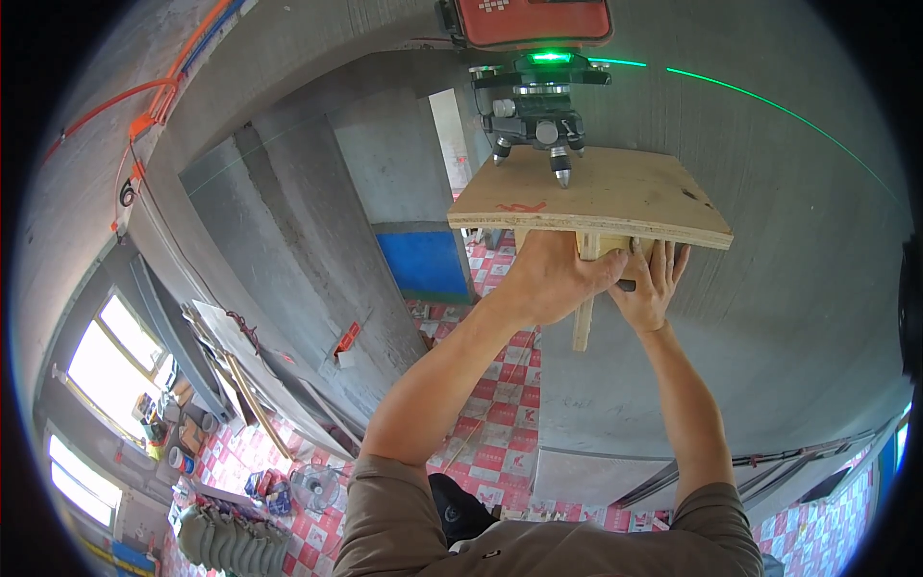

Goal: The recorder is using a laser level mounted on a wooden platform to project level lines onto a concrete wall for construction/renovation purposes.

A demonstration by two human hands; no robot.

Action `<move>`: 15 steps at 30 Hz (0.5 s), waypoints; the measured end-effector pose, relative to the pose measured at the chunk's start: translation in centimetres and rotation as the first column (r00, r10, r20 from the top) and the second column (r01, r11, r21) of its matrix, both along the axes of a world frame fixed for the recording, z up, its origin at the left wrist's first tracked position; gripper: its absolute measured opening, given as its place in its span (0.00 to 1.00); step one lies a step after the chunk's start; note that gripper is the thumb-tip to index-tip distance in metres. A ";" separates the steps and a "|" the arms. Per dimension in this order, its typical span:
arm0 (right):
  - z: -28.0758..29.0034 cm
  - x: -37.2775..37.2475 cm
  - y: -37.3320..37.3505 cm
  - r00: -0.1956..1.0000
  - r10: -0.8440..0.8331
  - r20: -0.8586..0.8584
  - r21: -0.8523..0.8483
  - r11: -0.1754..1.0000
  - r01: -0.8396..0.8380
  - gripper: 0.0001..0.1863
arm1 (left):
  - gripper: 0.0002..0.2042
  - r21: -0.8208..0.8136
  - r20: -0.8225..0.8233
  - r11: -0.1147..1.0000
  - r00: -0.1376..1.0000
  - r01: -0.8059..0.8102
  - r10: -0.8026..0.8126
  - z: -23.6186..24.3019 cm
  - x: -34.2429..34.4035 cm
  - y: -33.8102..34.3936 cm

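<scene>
A plywood bracket [596, 197] with a flat top board stands out against the grey wall, and a narrow wooden upright [583, 322] hangs below it. On the board rests a laser level [534, 24] with a red body and a black tripod base, its green light lit. My left hand [558, 279] is closed around the bracket beneath the board, thumb across the upright, other fingers hidden behind it. My right hand [649, 284] grips the bracket's underside from the right, fingers pointing up. A small dark piece [627, 285], too hidden to name, shows between my hands.
A green laser line [769, 96] runs along the wall. Left of the bracket is a doorway with a blue panel [423, 262]. Orange conduit [144, 123] hangs at the upper left. Leaning boards [255, 404], a fan [315, 486] and stacked grey-green bags [231, 540] stand lower left.
</scene>
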State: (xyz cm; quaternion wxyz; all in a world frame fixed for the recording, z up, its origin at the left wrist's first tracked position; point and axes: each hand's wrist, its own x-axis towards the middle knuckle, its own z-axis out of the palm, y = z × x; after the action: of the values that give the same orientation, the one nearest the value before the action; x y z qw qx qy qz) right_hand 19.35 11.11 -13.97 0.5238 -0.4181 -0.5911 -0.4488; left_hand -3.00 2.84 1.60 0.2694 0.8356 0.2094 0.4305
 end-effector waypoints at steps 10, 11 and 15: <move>0.4 -0.2 -0.1 1.000 0.005 -0.005 0.013 1.000 -0.005 0.45 | 0.27 0.006 0.022 1.000 1.000 0.018 -0.018 -0.2 0.1 0.2; 0.4 -0.4 -0.1 1.000 0.007 -0.007 0.012 1.000 -0.007 0.45 | 0.27 0.009 0.027 1.000 0.999 0.017 -0.017 -0.3 0.0 0.3; 0.4 -0.2 -0.2 1.000 0.005 -0.007 0.010 1.000 -0.004 0.45 | 0.26 0.018 0.062 0.999 0.998 0.030 -0.031 -0.5 0.2 0.3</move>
State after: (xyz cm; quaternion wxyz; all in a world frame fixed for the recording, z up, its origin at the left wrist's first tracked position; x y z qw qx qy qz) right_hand 19.16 10.92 -13.62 0.5291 -0.4159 -0.5879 -0.4489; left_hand -2.83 3.11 1.14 0.2751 0.8272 0.1846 0.4539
